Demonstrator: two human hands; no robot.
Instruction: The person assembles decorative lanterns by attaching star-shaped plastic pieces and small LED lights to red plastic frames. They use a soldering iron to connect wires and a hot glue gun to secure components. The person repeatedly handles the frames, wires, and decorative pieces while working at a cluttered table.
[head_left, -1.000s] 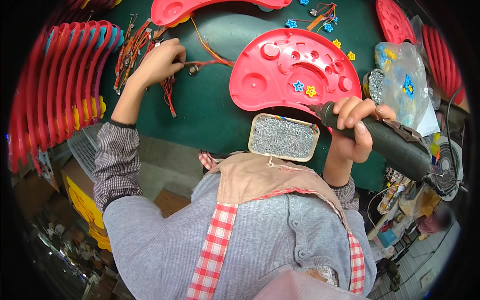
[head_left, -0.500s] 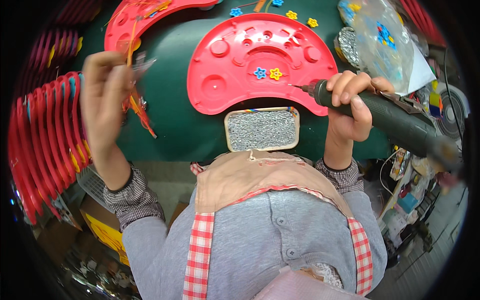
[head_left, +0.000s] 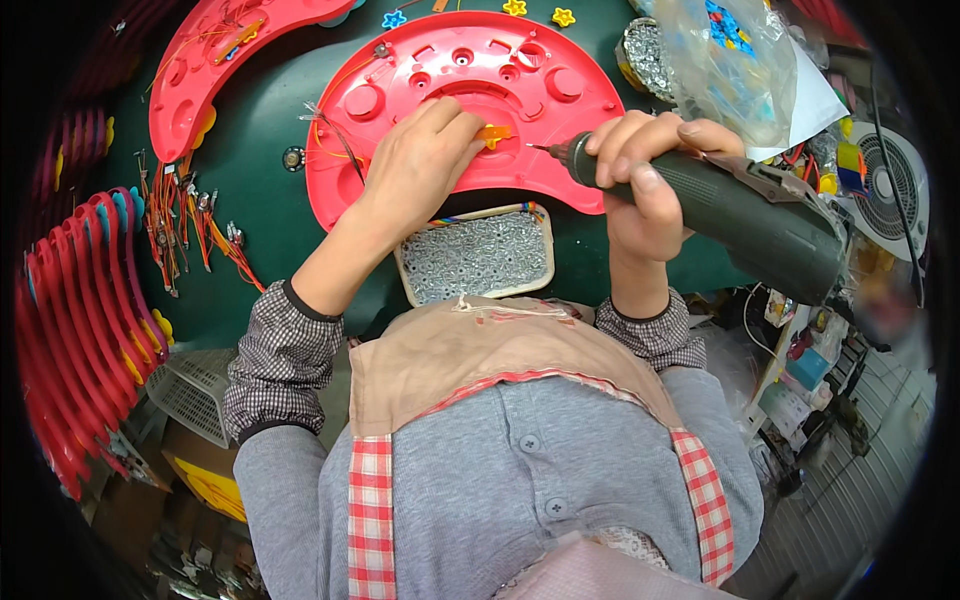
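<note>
A red curved plastic shell [head_left: 590, 105] lies on the green table, its hollow side with posts and round recesses facing up. Over its middle, my left hand [head_left: 425, 155] pinches a small orange strip [head_left: 495, 132], apparently a circuit board, at a yellow flower-shaped piece. Thin wires [head_left: 345, 140] trail from near that hand across the shell's left part. My right hand [head_left: 648, 190] is wrapped round a dark electric screwdriver [head_left: 745, 220]. Its bit points left above the shell, a little apart from the orange strip. The left fingertips are partly hidden behind the hand.
A tray [head_left: 549, 265] of small metal screws sits before the shell. Wire bundles [head_left: 185, 220] and a round dark part [head_left: 293, 158] lie left. Another red shell [head_left: 190, 75] is at the far left, stacked red shells [head_left: 90, 310] nearer; a plastic bag [head_left: 730, 90] and fan [head_left: 890, 185] stand right.
My left hand has moved right from the wire bundles to the shell's middle, bringing the orange strip and wires. The screwdriver still points at the shell. The whole view has shifted somewhat.
</note>
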